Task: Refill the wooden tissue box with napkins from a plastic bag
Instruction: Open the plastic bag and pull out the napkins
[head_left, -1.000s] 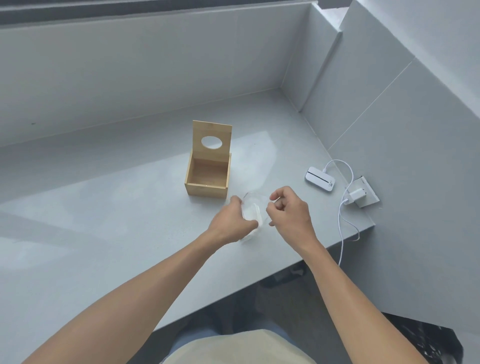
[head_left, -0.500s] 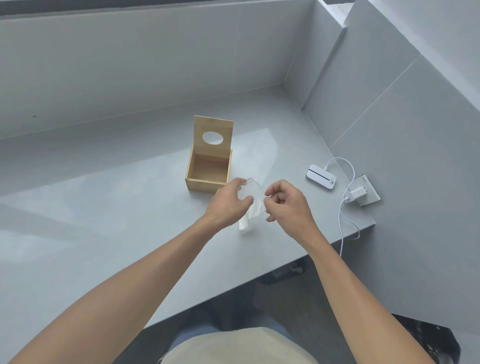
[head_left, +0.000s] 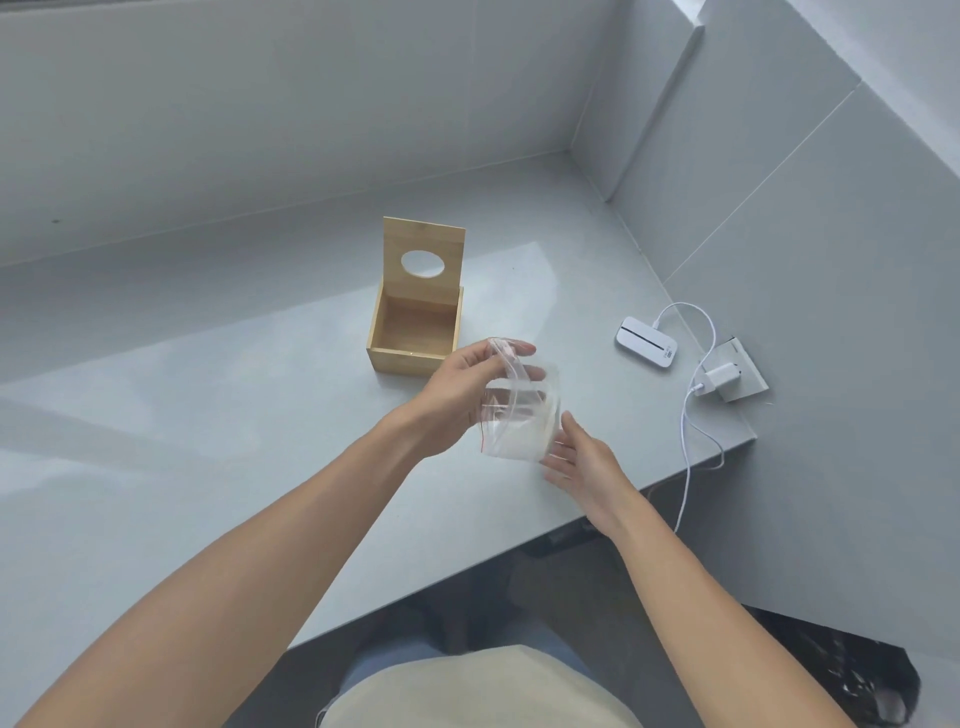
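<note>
The wooden tissue box (head_left: 413, 338) stands on the grey counter (head_left: 208, 426) with its lid upright, an oval hole in the lid, and its inside bare. Just in front and to the right of it, a clear zip plastic bag (head_left: 519, 415) with white napkins inside is lifted off the counter. My left hand (head_left: 457, 395) grips the bag at its open mouth, fingers reaching over the zip edge. My right hand (head_left: 576, 462) holds the bag's lower right corner from below, fingers spread against it.
A white flat device (head_left: 647, 343) lies on the counter at the right, cabled to a white charger (head_left: 719, 376) in a wall socket (head_left: 743, 371). The counter's front edge runs diagonally below my right wrist. Grey walls close the back and right.
The bag has risen off the counter and its mouth is now pulled apart. My left hand moved up to the zip edge; my right hand dropped from the top to the bag's bottom.
</note>
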